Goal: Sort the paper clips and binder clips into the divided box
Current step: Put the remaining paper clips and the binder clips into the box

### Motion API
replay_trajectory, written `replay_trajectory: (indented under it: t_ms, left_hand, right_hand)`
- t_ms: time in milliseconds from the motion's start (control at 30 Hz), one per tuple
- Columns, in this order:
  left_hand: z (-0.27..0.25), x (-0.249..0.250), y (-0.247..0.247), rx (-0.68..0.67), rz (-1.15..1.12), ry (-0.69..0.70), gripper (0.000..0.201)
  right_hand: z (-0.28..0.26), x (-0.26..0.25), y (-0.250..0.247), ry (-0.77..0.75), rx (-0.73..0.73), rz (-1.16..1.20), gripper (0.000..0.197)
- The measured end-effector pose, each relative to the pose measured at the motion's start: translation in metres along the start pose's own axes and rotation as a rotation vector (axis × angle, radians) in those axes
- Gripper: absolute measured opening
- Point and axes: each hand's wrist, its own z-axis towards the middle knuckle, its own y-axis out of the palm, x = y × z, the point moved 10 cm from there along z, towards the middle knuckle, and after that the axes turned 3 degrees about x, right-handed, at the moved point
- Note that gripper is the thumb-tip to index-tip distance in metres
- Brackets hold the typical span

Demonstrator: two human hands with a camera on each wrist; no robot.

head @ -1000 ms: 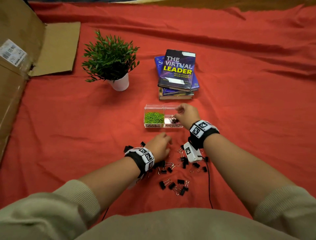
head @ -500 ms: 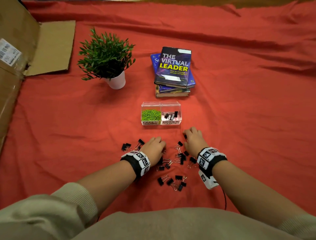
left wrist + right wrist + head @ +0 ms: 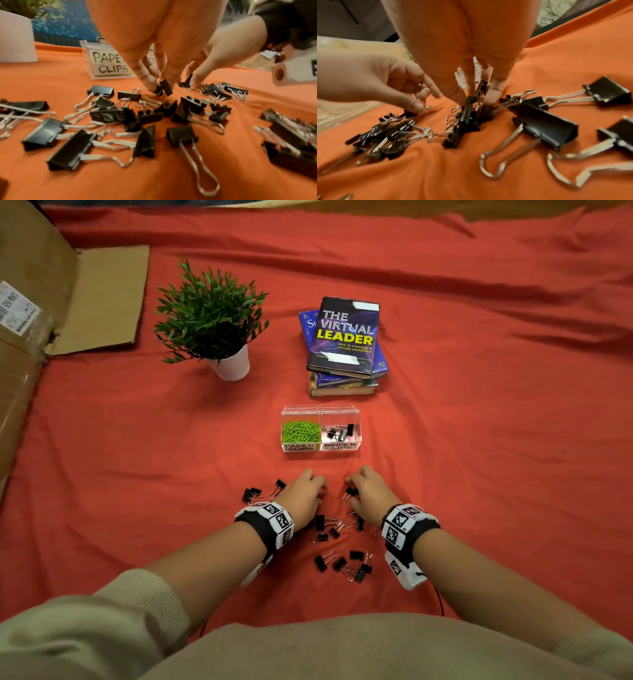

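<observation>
Left hand (image 3: pixel 137 33): fingers (image 3: pixel 145 75) curled down, tips pinching a small black binder clip (image 3: pixel 165 88) by its folded metal body, just at the red cloth (image 3: pixel 137 474). Right hand (image 3: pixel 453 33): fingers (image 3: pixel 494 86) also drawn together, clamped on another black clip (image 3: pixel 481 86), tilted, its wire handles tangled with neighbours.

Both hands sit side by side, close but apart, over the far edge of the loose binder clips (image 3: pixel 342 563). These are black, triangular sheet-metal bodies with looped silver wire handles, scattered in small heaps between and behind the wrists; a few more lie left of the left hand.

Each wrist carries a black band with white blocks printed in square black markers (image 3: pixel 279 520).

Just beyond the hands stands the divided box (image 3: pixel 321 409), clear hard plastic, two compartments. The left one, hand-lettered "PAPER CLIPS", holds a bed of bright green paper clips (image 3: pixel 300 431). The right one, "BINDER CLIPS", holds a few black clips.

Farther off: a stack of books (image 3: pixel 344 344), glossy dark cover on top; a spiky green plant in a smooth white pot (image 3: pixel 231 364); flattened brown cardboard (image 3: pixel 102 302) at far left. Cloth is matte, creased into long folds.
</observation>
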Motion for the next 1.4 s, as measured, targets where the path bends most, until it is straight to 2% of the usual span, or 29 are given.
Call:
replay_trajectory:
  t_ms: [67,200,367,467,600,733,867,1000,1067,1133,1267,1333,1400]
  left_hand:
    - [0.001,-0.006,-0.008,0.031,-0.044,-0.025,0.028]
    - [0.000,-0.024,-0.024,0.108,-0.124,-0.089,0.024]
    - [-0.007,-0.047,-0.024,0.114,-0.165,-0.147,0.020]
    - [-0.008,-0.048,-0.025,0.120,-0.158,-0.146,0.022]
    - [-0.009,-0.053,-0.027,0.114,-0.043,-0.160,0.028]
    - [-0.013,-0.059,-0.028,0.096,0.095,-0.203,0.037]
    - [-0.017,-0.059,-0.027,0.067,0.127,-0.209,0.040]
    - [-0.021,-0.058,-0.023,0.018,0.191,-0.210,0.051]
    - [-0.022,-0.058,-0.023,0.015,0.210,-0.225,0.048]
    - [-0.021,-0.057,-0.023,0.021,0.220,-0.231,0.042]
    - [-0.018,-0.050,-0.019,0.021,0.215,-0.198,0.031]
    - [-0.016,-0.046,-0.016,0.014,0.210,-0.182,0.030]
    - [-0.014,-0.041,-0.013,0.009,0.203,-0.164,0.030]
  right_hand:
    - [-0.002,-0.005,0.003,-0.034,-0.008,-0.072,0.042]
    - [-0.004,-0.010,0.006,-0.069,-0.013,-0.094,0.027]
    - [-0.003,-0.007,0.001,-0.044,-0.023,0.030,0.011]
    - [0.000,0.001,-0.006,0.049,-0.024,0.169,0.019]
    - [0.023,-0.005,-0.053,0.108,0.154,0.348,0.015]
    - [0.053,-0.017,-0.104,0.107,0.332,0.346,0.010]
    - [0.075,-0.022,-0.111,0.114,0.321,0.351,0.016]
    - [0.068,-0.019,-0.113,0.090,0.316,0.308,0.020]
    - [0.054,-0.015,-0.108,0.073,0.286,0.265,0.021]
    - [0.036,-0.006,-0.089,0.078,0.164,0.155,0.025]
    - [-0.012,0.019,-0.037,0.160,-0.142,-0.194,0.060]
    - [-0.028,0.021,-0.018,0.169,-0.190,-0.209,0.073]
    - [-0.036,0.017,-0.002,0.153,-0.194,-0.186,0.077]
